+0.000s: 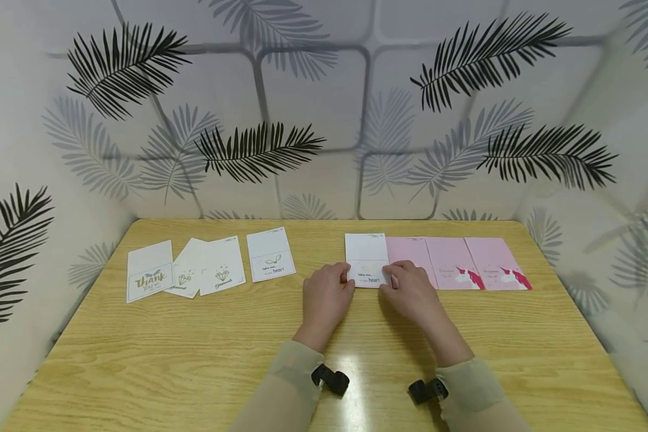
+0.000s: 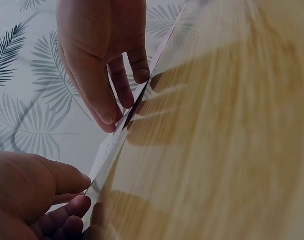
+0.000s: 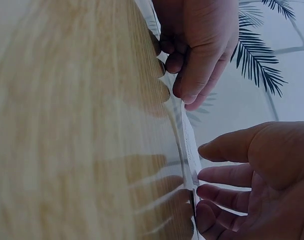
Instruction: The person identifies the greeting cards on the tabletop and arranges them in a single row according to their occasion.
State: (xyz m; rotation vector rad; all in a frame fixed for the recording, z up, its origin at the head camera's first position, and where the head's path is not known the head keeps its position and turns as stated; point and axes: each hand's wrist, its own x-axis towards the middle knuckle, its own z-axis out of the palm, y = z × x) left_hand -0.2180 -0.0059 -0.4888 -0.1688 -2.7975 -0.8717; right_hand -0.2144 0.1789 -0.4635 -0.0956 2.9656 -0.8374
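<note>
A white card, printed with gold wings and the word "heart", lies flat right of the table's middle. My left hand pinches its left edge near the lower corner between thumb and fingers, as the left wrist view shows. At the opposite edge is my right hand, its fingertips right at the card's side. In the right wrist view the right thumb stands apart from the fairly straight fingers. Just beyond the right hand, a pink card borders the white one and is partly hidden by that hand.
Two pink unicorn cards continue the row rightward. To the left lie another wings card, two overlapping diamond cards and a "Thank you" card. A leaf-patterned backdrop stands behind the wooden table.
</note>
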